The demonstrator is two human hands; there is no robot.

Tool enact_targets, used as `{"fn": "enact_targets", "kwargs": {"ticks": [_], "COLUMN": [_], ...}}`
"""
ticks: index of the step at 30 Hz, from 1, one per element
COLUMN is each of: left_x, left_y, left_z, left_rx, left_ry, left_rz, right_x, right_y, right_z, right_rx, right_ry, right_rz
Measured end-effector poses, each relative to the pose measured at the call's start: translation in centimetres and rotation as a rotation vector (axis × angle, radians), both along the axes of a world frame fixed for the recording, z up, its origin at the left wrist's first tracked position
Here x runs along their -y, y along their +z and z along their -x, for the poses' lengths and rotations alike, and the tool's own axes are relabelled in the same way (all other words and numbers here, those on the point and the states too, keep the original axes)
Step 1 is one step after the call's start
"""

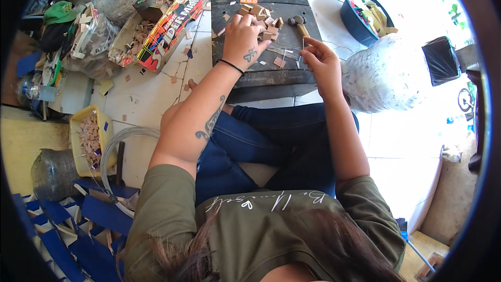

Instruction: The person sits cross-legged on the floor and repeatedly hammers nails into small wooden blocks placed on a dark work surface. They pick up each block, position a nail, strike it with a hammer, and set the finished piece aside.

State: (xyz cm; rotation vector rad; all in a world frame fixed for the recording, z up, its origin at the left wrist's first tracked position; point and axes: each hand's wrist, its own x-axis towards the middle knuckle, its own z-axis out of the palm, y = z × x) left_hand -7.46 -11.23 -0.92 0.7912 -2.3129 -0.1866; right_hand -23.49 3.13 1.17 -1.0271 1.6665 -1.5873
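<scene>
My left hand (pixel 242 39) reaches over a pile of small wooden blocks (pixel 270 21) on a black box-like work surface (pixel 224 68). Its fingers lie apart among the blocks, and any block under the fingertips is hidden. My right hand (pixel 321 62) is closed in a pinch on a thin metal wire (pixel 301 43) at the surface's right edge. Several more thin wires (pixel 282 47) lie between my hands. Just beyond my right fingertips rests a hammer (pixel 301 25) with a dark head and wooden handle. A loose wooden piece (pixel 279 62) lies near the front.
At the far left, a colourful carton (pixel 167 28) holds wood pieces. A yellow tub (pixel 83 167) of blocks and a wire coil (pixel 108 151) sit at my left. A blue basin (pixel 355 21) and a large whitish rounded object (pixel 378 78) stand right. Blue-covered wooden pieces (pixel 78 230) are heaped lower left.
</scene>
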Motion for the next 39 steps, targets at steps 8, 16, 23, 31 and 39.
{"fn": "enact_targets", "kwargs": {"ticks": [8,16,23,31,39], "left_x": [-4.4,-7.2,-6.6,-6.6,-6.6], "left_y": [1.5,-0.1,-1.1,-1.2,-1.3], "left_z": [-2.4,-4.6,-4.7,-4.7,-4.8], "left_rx": [-0.166,-0.155,-0.232,-0.197,-0.207], "left_ry": [-0.15,-0.153,-0.188,-0.175,-0.169], "left_rz": [-0.417,-0.238,-0.265,-0.274,-0.253], "right_x": [-1.6,-1.2,-0.4,0.0,0.2], "right_y": [0.9,0.5,0.8,1.0,0.6], "right_z": [-1.1,-3.8,-5.3,-5.7,-5.8], "right_rx": [0.108,-0.016,-0.379,-0.503,-0.643], "right_ry": [0.113,0.215,0.176,0.169,0.188], "right_rz": [-0.044,-0.035,0.019,0.002,0.103]}}
